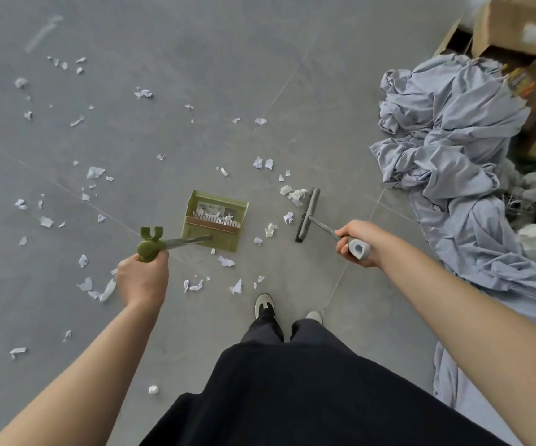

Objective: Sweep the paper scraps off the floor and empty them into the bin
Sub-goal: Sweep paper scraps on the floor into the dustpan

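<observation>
Standing over the grey tiled floor (170, 37), the person held a tool in each hand. The left hand (143, 278) had its fingers curled round the green grip of the dustpan handle (176, 243), and the green dustpan (215, 225) sat on the floor at the centre of the view, a few scraps already lying inside it against its comb teeth. The right hand (355, 241) was wrapped round the grey grip of the broom (308, 215), whose head rested on the floor at about 3 o'clock from the pan, just beside a small cluster of scraps.

The paper scraps (94, 172) lay scattered widely, thickest from 9 to 11 o'clock of the pan, with more near the shoes (265, 305) at 6 o'clock. They looked very light, thin and crumpled, so I judged they would skid or flutter under a fast stroke; short, low strokes toward the pan lip would likely suit them. Both tools seemed light and stiff, best held at their moulded grips as they were.

A heap of pale blue cloth (453, 130) lay at 2 o'clock, cardboard boxes (514, 30) beyond it. No bin was in view.
</observation>
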Demonstrator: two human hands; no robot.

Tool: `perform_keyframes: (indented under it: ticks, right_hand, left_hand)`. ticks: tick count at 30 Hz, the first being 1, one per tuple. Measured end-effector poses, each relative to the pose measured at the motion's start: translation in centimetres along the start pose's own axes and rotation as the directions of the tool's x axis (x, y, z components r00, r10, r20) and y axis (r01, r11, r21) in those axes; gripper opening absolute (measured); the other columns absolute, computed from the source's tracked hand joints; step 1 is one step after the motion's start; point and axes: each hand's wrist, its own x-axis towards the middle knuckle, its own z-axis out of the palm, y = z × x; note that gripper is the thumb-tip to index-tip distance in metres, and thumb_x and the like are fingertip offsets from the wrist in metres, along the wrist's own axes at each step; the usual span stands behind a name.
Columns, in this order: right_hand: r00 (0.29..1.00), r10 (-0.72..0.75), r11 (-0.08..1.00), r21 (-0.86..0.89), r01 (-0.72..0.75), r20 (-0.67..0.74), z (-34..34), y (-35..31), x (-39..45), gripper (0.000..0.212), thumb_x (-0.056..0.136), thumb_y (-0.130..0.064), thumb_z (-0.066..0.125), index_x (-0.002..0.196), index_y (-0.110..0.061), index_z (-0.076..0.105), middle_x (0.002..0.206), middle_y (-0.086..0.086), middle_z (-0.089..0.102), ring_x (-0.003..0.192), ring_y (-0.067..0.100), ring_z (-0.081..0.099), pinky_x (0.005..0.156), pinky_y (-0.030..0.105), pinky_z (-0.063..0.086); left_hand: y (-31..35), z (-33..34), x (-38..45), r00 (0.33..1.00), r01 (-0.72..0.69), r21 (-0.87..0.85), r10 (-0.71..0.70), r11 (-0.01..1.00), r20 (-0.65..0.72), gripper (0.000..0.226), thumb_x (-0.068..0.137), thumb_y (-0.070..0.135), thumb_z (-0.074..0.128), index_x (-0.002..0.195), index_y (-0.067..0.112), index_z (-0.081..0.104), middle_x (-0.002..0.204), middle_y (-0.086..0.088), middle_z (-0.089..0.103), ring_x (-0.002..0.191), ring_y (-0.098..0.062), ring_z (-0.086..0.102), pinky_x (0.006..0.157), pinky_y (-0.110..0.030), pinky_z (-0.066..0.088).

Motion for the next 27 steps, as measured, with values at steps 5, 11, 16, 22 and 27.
perform_keyframes:
  ticks: [5, 11, 16, 22, 27]
  right_hand:
    - [0.986, -0.118, 0.973, -0.213, 0.09, -0.12, 1.9, -3.7, 2.1, 0.019, 0.097, 0.002, 0.036, 0.082, -0.008, 0.042, 0.064, 0.003, 0.035, 0.035, 0.012, 0.035, 0.033, 0.012, 0.032]
    - [0.967, -0.205, 0.832, -0.547, 0.089, -0.154, 1.9, -8.7, 4.9, 0.015, 0.091, 0.005, 0.036, 0.093, -0.005, 0.047, 0.073, 0.01, 0.043, 0.047, 0.014, 0.034, 0.038, 0.016, 0.036]
    - [0.987, -0.145, 0.704, -0.708, 0.049, -0.076, 1.4, -13.3, 5.5, 0.016, 0.091, 0.006, 0.043, 0.081, -0.006, 0.043, 0.063, 0.008, 0.039, 0.041, 0.014, 0.037, 0.039, 0.016, 0.039]
    - [1.0, 0.024, 0.7, -0.714, -0.005, 0.017, 2.8, -19.2, 5.3, 0.014, 0.093, 0.003, 0.044, 0.084, -0.007, 0.048, 0.062, 0.004, 0.039, 0.033, 0.01, 0.038, 0.035, 0.014, 0.034]
    - [0.999, -0.009, 0.646, -0.762, 0.04, 0.045, 4.5, -24.6, 4.3, 0.018, 0.095, -0.001, 0.046, 0.078, -0.006, 0.049, 0.045, 0.003, 0.045, 0.025, 0.011, 0.037, 0.035, 0.011, 0.035]
  left_hand:
    - [2.0, 0.4, 1.6, 0.999, 0.021, -0.024, -0.021, 1.0, -0.026, 0.039, 0.082, 0.032, 0.064, 0.069, -0.004, 0.058, 0.06, -0.014, 0.046, 0.061, -0.032, 0.043, 0.06, -0.037, 0.04]
    - [4.6, 1.9, 2.2, 0.994, 0.067, -0.015, -0.068, 0.998, -0.081, 0.038, 0.071, 0.043, 0.058, 0.063, 0.005, 0.057, 0.059, -0.015, 0.048, 0.061, -0.034, 0.046, 0.062, -0.039, 0.042]
    - [7.4, 4.0, 2.4, 0.98, 0.149, -0.039, -0.152, 0.988, -0.128, 0.037, 0.069, 0.045, 0.058, 0.065, 0.009, 0.061, 0.063, -0.016, 0.055, 0.061, -0.035, 0.051, 0.063, -0.043, 0.048]
    - [10.1, 6.0, 3.1, 0.968, 0.19, -0.062, -0.197, 0.98, -0.154, 0.039, 0.067, 0.051, 0.056, 0.065, 0.013, 0.062, 0.075, -0.024, 0.065, 0.076, -0.043, 0.065, 0.072, -0.05, 0.056]
    - [11.9, 7.2, 3.3, 0.957, 0.22, -0.085, -0.232, 0.972, -0.175, 0.041, 0.065, 0.049, 0.057, 0.064, 0.009, 0.061, 0.066, -0.024, 0.062, 0.068, -0.043, 0.063, 0.066, -0.05, 0.055]
